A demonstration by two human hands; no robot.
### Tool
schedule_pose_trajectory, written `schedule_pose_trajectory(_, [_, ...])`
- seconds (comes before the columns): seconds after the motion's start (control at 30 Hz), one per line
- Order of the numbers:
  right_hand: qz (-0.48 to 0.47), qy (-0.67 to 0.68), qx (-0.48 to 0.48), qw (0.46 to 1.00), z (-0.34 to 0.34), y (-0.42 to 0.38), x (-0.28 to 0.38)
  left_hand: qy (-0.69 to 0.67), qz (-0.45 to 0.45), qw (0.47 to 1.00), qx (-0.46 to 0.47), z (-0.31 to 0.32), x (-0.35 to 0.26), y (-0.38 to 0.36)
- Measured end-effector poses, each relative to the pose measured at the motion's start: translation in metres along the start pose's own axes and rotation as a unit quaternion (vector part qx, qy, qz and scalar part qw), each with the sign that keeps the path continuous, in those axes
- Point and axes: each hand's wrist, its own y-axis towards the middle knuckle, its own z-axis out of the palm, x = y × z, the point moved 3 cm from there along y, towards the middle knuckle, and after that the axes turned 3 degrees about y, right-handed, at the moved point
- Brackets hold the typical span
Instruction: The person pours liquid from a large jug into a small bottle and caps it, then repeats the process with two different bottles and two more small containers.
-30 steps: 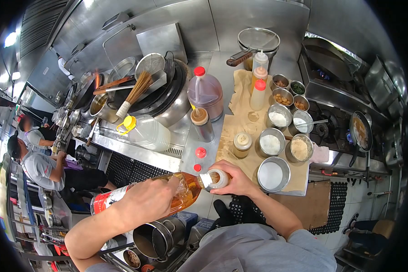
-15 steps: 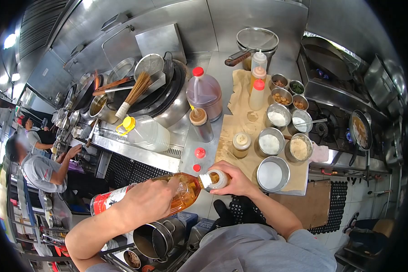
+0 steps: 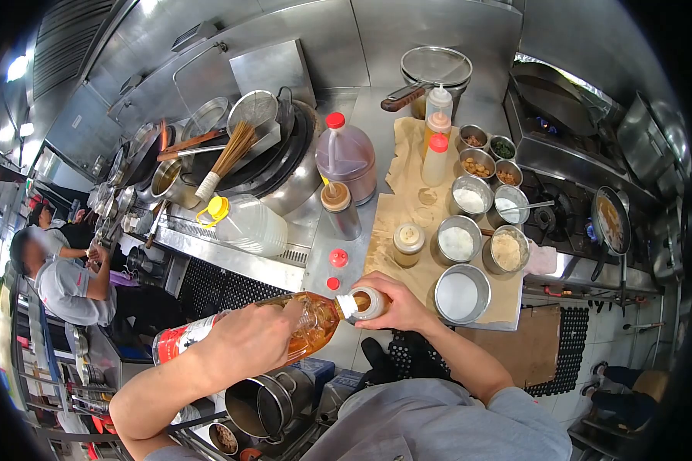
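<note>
My left hand [image 3: 246, 338] is wrapped round a large clear bottle [image 3: 311, 330] of amber liquid with a red and white label, tipped nearly level. Its mouth meets the neck of a small squeeze bottle [image 3: 371, 303], which my right hand [image 3: 400, 300] grips from the side. Some amber shows inside the small bottle; its fill level is hard to see. Just beyond, on the steel counter, lie a red nozzle cap [image 3: 338, 257] and a smaller red cap [image 3: 333, 283].
A brown-capped squeeze bottle [image 3: 340, 207], a large jug [image 3: 346, 157] and a yellow-capped jug [image 3: 246, 224] stand ahead. Metal cups of powder [image 3: 457, 240] and squeeze bottles sit on brown paper [image 3: 392, 223]. Right is a stove with a pan [image 3: 611, 219]; left, a co-worker [image 3: 73, 280].
Both my hands and the two bottles stay almost in place. More amber shows in the small bottle. At the left, the co-worker's hands have shifted and drawn together.
</note>
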Motion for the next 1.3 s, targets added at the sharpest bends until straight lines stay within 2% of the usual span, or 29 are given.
schedule_pose_trajectory(0.6, [-0.008,-0.003,0.005,1.0,0.003,-0.001,-0.001,-0.002,-0.005,1.0,-0.001,0.003,0.0,-0.004])
schedule_pose_trajectory(1.07, [0.001,0.006,0.007,1.0,0.004,-0.002,-0.002,-0.036,-0.006,0.998,-0.056,0.019,0.007,-0.011])
schedule_pose_trajectory(1.3, [0.005,0.007,0.01,1.0,0.006,-0.001,-0.002,-0.044,-0.021,0.998,-0.041,0.023,0.01,-0.014])
